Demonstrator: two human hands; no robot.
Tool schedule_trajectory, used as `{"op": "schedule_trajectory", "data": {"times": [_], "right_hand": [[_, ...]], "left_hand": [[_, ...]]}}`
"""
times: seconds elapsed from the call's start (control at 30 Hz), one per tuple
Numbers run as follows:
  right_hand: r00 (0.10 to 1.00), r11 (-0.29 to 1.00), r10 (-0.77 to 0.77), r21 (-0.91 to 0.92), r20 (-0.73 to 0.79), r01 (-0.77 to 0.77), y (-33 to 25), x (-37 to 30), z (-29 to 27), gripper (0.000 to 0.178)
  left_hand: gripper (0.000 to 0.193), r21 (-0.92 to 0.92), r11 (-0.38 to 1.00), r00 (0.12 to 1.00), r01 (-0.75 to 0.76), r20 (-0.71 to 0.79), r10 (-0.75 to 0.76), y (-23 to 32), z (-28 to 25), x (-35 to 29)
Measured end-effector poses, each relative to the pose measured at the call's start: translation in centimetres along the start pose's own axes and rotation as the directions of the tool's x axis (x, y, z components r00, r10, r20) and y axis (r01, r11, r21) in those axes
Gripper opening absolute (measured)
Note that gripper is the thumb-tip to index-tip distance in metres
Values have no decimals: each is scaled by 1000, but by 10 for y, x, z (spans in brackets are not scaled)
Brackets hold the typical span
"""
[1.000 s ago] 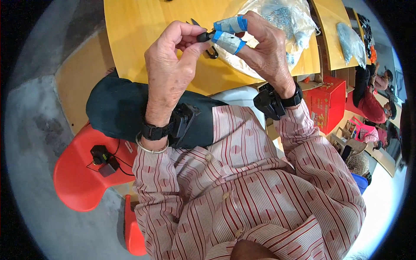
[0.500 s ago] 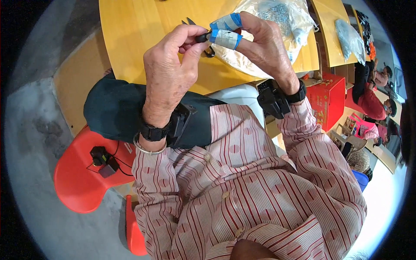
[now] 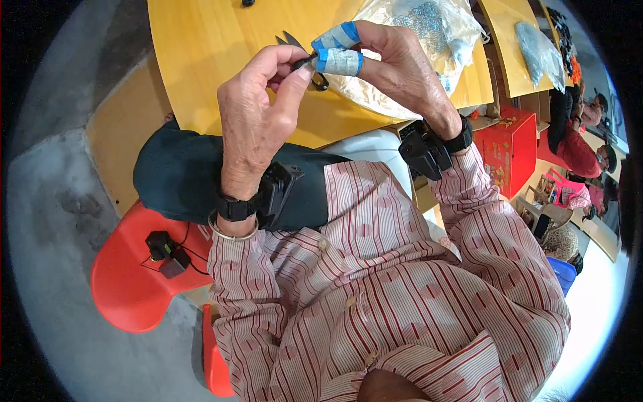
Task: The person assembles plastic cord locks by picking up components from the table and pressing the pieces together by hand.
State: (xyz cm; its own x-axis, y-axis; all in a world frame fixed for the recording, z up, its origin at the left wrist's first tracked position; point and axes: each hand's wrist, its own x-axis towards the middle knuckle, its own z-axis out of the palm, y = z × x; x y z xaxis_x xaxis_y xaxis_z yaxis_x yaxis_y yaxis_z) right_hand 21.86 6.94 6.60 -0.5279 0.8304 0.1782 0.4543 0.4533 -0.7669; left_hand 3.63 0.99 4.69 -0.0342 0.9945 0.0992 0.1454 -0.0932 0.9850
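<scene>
Above the yellow table, my left hand [image 3: 254, 114] is closed in a pinch on a small black piece [image 3: 303, 63]; its exact kind is too small to make out. My right hand [image 3: 408, 70] meets it from the other side. Blue and grey tape [image 3: 340, 61] wraps its thumb and a finger, and those tips close at the piece's right end. Behind the hands, a pair of scissors [image 3: 288, 39] with black handles lies on the table, partly hidden by my fingers. A clear plastic bag [image 3: 375, 94] with small silvery-blue items spreads beside my right hand.
Another black piece [image 3: 248, 3] lies at the table's [image 3: 201, 40] far edge. A second filled bag [image 3: 536, 53] rests on the table to the right. Below it stands a red box [image 3: 506, 151]. At left is a red chair [image 3: 134, 281] with a black device [image 3: 164, 248]. People sit at far right.
Both hands have shifted slightly left, and the taped fingertips have come closer to the left hand's pinch. More of the scissors shows. A black piece at the far edge has come further into view.
</scene>
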Motion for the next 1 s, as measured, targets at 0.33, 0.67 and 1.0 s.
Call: {"op": "schedule_trajectory", "data": {"times": [0.33,0.67,1.0], "right_hand": [[983,923,183,347,-15,-167,-8,-7,3,27],[979,889,200,426,-29,-168,-15,-6,11,26],[992,870,116,478,47,-124,-7,-2,1,26]], "left_hand": [[16,-264,959,993,107,86,-87,4,-3,1],[17,-160,981,992,113,71,-103,0,-1,3],[18,-375,898,966,232,199,-166,-4,-6,3]]}}
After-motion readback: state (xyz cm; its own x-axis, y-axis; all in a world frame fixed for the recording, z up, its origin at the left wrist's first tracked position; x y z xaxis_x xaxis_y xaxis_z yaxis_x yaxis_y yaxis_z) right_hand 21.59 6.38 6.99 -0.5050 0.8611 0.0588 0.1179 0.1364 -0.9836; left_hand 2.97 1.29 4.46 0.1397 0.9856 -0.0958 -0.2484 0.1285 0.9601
